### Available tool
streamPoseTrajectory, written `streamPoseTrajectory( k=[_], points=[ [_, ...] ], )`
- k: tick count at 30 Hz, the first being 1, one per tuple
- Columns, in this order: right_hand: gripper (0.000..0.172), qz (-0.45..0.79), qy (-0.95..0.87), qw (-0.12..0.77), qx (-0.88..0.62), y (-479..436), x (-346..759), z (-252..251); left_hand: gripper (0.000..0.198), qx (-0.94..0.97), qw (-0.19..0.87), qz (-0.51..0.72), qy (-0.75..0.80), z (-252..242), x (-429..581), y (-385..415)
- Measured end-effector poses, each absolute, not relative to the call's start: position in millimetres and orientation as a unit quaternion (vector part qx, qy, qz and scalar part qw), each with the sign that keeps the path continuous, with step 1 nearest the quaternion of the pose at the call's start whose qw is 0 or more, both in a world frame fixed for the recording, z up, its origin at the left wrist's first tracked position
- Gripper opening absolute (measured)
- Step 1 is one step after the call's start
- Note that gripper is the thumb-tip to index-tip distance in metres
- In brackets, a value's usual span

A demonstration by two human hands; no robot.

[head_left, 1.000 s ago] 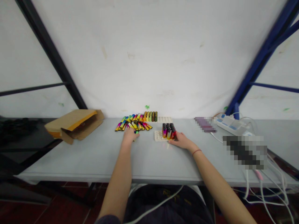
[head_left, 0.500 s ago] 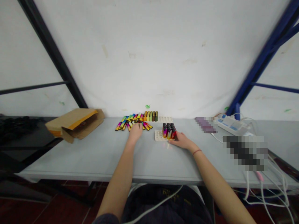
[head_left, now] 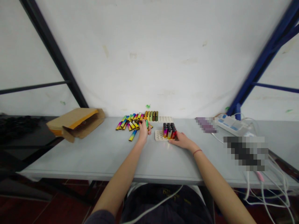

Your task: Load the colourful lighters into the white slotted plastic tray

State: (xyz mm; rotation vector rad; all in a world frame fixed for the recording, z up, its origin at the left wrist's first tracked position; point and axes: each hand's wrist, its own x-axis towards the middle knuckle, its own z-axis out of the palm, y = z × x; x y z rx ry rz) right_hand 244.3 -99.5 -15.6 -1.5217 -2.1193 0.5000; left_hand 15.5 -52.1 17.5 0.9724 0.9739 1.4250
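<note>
My left hand [head_left: 144, 132] is closed around a slim tube with a green side [head_left: 147, 124], held just right of the pile. The pile of shiny multicoloured tubes [head_left: 130, 121], shaped like lighter casings, lies on the table to its left. One blue-and-yellow tube [head_left: 133, 135] lies apart, nearer me. My right hand [head_left: 182, 140] grips the right end of a white tray with holes [head_left: 159, 135], thumb at the front edge. Black-topped, colourful lighters [head_left: 169, 131] stand upright in rows in the tray's right part; round holes show on its left.
Behind, a block of upright yellow, green and brown tubes [head_left: 151, 116] stands by the wall beside a white tray [head_left: 166, 119]. An open cardboard box [head_left: 77, 123] lies left. To the right are a power strip [head_left: 231, 125], cables and blurred items on the grey table [head_left: 161, 161].
My left hand has moved right from the pile, lifting a tube. The blue-and-yellow tube now lies separately, nearer me. My right hand has stayed at the tray.
</note>
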Motion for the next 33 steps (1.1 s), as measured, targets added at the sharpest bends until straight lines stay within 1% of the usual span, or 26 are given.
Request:
streamPoseTrajectory(
  k=[2, 5, 9, 12, 16, 23, 27, 33],
  points=[
    [0.053, 0.183, -0.773, 0.241, -0.558, -99.9, 243.9, -15.5, 0.055, 0.374, 0.581, 0.584, 0.425, 16.1, 17.5, -53.8],
    [0.054, 0.182, -0.771, 0.235, -0.563, -100.5, 243.3, -15.3, 0.051, 0.336, 0.595, 0.567, 0.460, 14.3, 19.5, -54.8],
    [0.053, 0.179, -0.773, 0.238, -0.561, -100.6, 243.2, -15.2, 0.042, 0.322, 0.583, 0.582, 0.466, 15.2, 21.9, -53.6],
    [0.052, 0.180, -0.773, 0.244, -0.557, -100.0, 244.0, -15.8, 0.037, 0.328, 0.545, 0.610, 0.473, 15.6, 23.9, -52.9],
    [0.050, 0.180, -0.775, 0.238, -0.557, -98.9, 245.2, -17.1, 0.037, 0.337, 0.513, 0.623, 0.485, 12.5, 27.2, -54.0],
    [0.048, 0.185, -0.776, 0.231, -0.557, -99.0, 244.8, -15.5, 0.043, 0.308, 0.565, 0.611, 0.461, 10.8, 28.4, -57.3],
    [0.048, 0.191, -0.777, 0.227, -0.555, -98.8, 245.2, -14.3, 0.040, 0.305, 0.583, 0.598, 0.458, 13.8, 26.2, -56.6],
    [0.048, 0.171, -0.778, 0.223, -0.562, -99.0, 245.0, -15.6, 0.038, 0.315, 0.574, 0.596, 0.465, 10.8, 27.3, -54.1]
  ],
)
